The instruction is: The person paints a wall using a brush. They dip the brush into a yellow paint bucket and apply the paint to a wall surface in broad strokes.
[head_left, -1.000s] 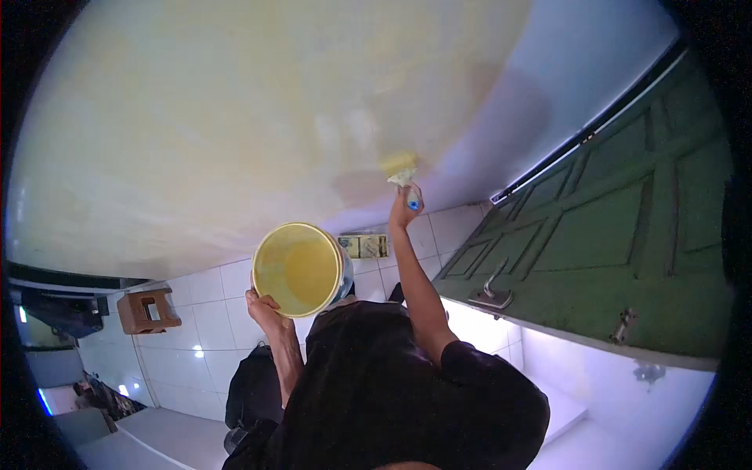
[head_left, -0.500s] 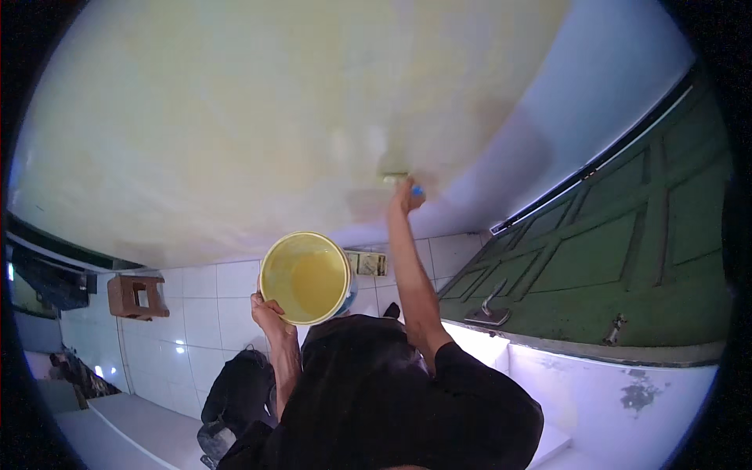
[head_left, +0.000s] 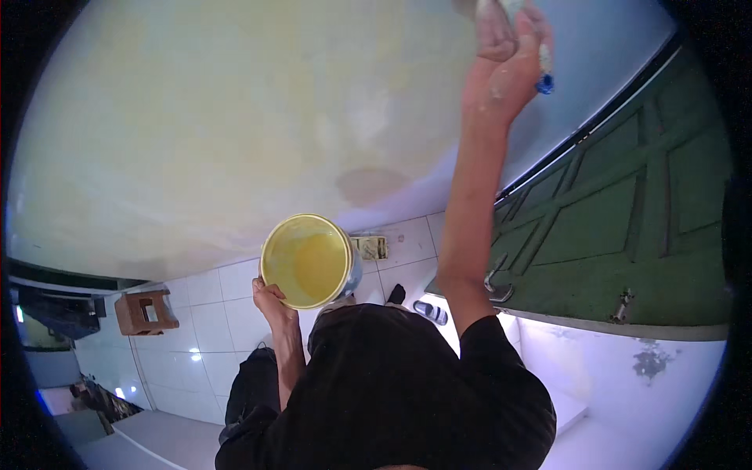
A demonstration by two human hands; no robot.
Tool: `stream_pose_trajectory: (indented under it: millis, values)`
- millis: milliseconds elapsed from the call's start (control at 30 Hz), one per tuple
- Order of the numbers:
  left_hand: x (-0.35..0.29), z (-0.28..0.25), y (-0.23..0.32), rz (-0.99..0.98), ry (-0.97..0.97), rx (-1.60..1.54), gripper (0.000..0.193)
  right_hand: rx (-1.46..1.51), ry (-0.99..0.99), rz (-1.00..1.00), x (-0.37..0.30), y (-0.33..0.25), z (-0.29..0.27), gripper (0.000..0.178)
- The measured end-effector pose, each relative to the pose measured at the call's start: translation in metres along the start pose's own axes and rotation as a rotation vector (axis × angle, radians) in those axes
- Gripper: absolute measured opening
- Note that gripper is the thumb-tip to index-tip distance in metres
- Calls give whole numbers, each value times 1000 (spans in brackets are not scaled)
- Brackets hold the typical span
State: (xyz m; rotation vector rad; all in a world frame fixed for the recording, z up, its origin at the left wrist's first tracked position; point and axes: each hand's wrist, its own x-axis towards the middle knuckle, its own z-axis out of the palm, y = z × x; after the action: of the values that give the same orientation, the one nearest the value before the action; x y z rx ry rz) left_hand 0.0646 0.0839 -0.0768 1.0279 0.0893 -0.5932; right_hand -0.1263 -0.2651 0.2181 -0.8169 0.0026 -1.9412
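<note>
My left hand (head_left: 274, 303) grips the rim of a round yellow bucket (head_left: 282, 249), thumb over the edge. The bucket is tilted toward me, with yellow paint (head_left: 319, 265) inside. High at the upper right, my right hand (head_left: 507, 74) is closed around a paintbrush (head_left: 546, 81). Its blue handle end sticks out beside the wrist, while the brush head is mostly hidden at the picture's top edge. In front of me the wall (head_left: 235, 133) is pale yellow in streaks, turning bluish white toward the right.
A green panelled door (head_left: 587, 227) with a metal handle stands on the right. On the tiled floor (head_left: 223, 313) are a brown stool (head_left: 146, 313) at left, a paint-stained tray (head_left: 379, 248) behind the bucket and a striped slipper (head_left: 430, 312). A black bag-like shape (head_left: 252, 384) is at lower left.
My right hand has swung up and to the right along the wall with the paintbrush. The bucket in my left hand has risen slightly in the picture. A slipper has come into view.
</note>
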Motion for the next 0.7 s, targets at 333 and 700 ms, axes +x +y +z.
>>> stream_pose_trajectory:
  millis: [333,700]
  values:
    - [-17,27,11,-22,134,27,29,-600,268,453,-220,92,-231,3]
    - [7,-3,-3,-20,-17,46,30,-1181,705,619,-322,193,-414,12]
